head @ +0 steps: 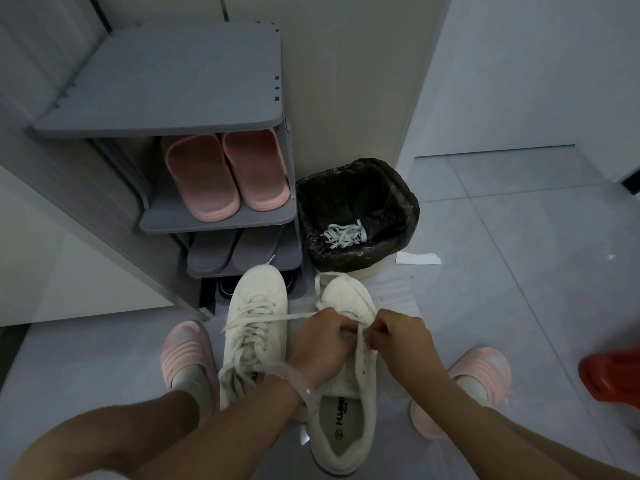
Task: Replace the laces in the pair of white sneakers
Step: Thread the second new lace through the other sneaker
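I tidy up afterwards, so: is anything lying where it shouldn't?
A white paper scrap lies on the floor just right of the bin, not in it. The laces are inside the bin.

Sneakers (258, 320) matt white, laces (263, 318) cloth (bin liner (356, 188) glossy plastic)

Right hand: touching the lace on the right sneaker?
Touching. The head view shows the right hand pinching the lace over the right sneaker, fingers curled round it with no gap.
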